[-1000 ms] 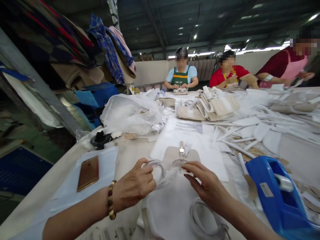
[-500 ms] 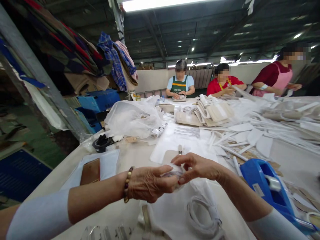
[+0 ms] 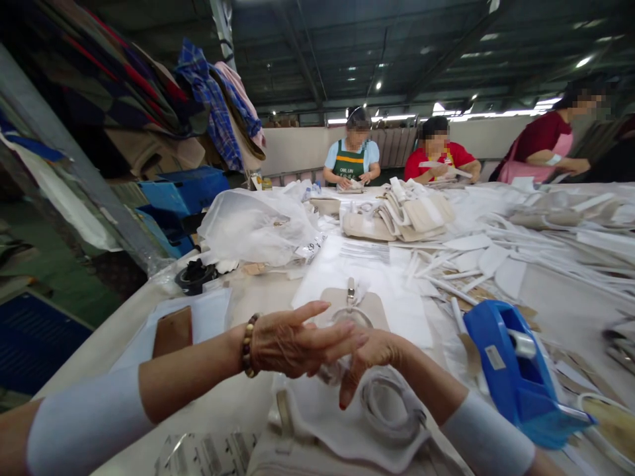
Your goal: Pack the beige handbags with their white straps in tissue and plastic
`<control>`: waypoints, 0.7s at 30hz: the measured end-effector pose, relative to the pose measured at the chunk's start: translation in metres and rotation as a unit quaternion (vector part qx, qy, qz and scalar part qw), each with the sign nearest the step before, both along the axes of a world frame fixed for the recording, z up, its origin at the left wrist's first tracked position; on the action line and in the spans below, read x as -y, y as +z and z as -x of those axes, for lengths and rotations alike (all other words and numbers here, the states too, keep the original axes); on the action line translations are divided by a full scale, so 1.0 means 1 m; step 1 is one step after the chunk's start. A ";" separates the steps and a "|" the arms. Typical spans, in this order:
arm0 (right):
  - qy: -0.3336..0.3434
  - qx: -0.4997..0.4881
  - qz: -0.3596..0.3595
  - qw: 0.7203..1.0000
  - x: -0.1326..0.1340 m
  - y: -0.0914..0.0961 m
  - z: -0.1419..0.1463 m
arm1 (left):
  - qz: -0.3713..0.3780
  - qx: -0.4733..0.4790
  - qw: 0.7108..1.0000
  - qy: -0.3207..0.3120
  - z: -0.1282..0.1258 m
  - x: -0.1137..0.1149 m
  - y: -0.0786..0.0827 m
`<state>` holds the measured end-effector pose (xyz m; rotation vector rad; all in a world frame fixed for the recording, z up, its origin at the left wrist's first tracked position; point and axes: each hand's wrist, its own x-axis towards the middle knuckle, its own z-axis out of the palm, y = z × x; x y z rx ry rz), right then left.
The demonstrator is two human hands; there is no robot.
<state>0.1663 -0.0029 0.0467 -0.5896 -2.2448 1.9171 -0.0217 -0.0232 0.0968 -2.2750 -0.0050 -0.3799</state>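
My left hand (image 3: 310, 340), a beaded bracelet at its wrist, is open with fingers stretched toward my right hand. The fingertips overlap the back of my right hand (image 3: 372, 357). One finger of my right hand points down, apart from the others, which are partly hidden. Crumpled clear plastic (image 3: 331, 371) shows just under both hands; a firm hold on it is not visible. Behind them lies a beige bag piece (image 3: 374, 305) with a metal clasp (image 3: 351, 291) and a round strap coil partly covered by my fingers. Nearer me, another coiled white strap (image 3: 387, 403) rests on white wrapping.
A blue tape dispenser (image 3: 516, 370) stands at right, beside scattered white strips (image 3: 476, 264). A brown phone (image 3: 172, 332) lies left on white sheets. Stacked beige pieces (image 3: 397, 218) and a clear plastic bag (image 3: 258, 228) are farther back. Several co-workers are across the table.
My fingers were pinched around a wrapped white coil; now the left fingers are spread and the right hand has turned downward. A strap coil now shows on the beige piece behind them.
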 end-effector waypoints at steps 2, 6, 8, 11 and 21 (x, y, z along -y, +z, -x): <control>-0.049 -0.025 -0.039 0.998 0.006 -0.003 0.003 | 0.019 0.014 1.000 0.005 0.005 0.000 -0.008; -0.116 -0.027 -0.158 0.980 0.017 -0.007 0.003 | 0.058 0.044 0.997 0.037 0.021 0.007 -0.029; -0.119 0.012 -0.211 0.970 0.023 -0.007 0.004 | 0.087 0.062 0.993 0.045 0.029 0.017 -0.037; -0.117 0.087 -0.278 0.949 0.030 -0.007 0.007 | 0.164 0.099 0.980 0.047 0.040 0.037 -0.040; -0.088 0.149 -0.426 0.888 0.046 -0.016 0.012 | 0.824 0.203 0.345 0.402 0.009 0.009 -0.030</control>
